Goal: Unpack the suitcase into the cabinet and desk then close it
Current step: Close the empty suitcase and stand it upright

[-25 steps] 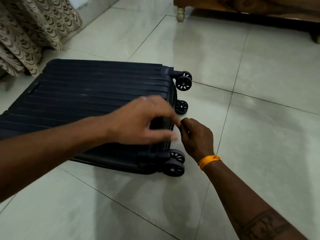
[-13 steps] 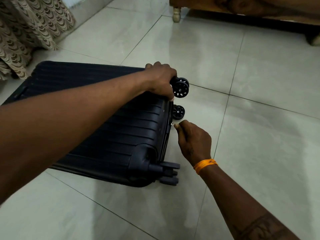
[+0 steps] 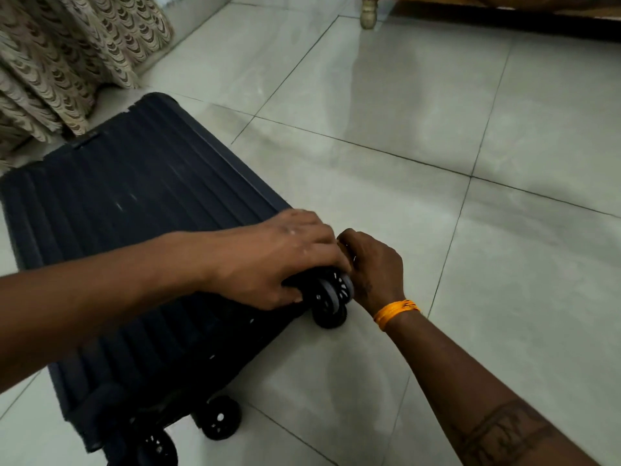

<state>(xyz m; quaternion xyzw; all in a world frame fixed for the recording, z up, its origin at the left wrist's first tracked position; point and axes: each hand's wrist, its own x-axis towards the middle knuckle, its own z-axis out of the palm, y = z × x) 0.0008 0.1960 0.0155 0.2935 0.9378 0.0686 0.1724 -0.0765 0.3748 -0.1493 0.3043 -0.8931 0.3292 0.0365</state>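
Your left hand [image 3: 282, 260] grips the stiff suitcase [image 3: 134, 237] at its far wheel corner (probably heavy), your right hand [image 3: 373, 264] curls beside, contents unclear.

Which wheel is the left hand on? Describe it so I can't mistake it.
Find the dark ribbed suitcase lying flat on the tiled floor. At its wheeled end, the caster beside the orange wristband is it; the left hand covers it, unlike the bare wheels nearer the camera.

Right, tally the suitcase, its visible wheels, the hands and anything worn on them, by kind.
black suitcase: 1
suitcase wheels: 4
hands, left hand and right hand: 2
orange wristband: 1
total: 8
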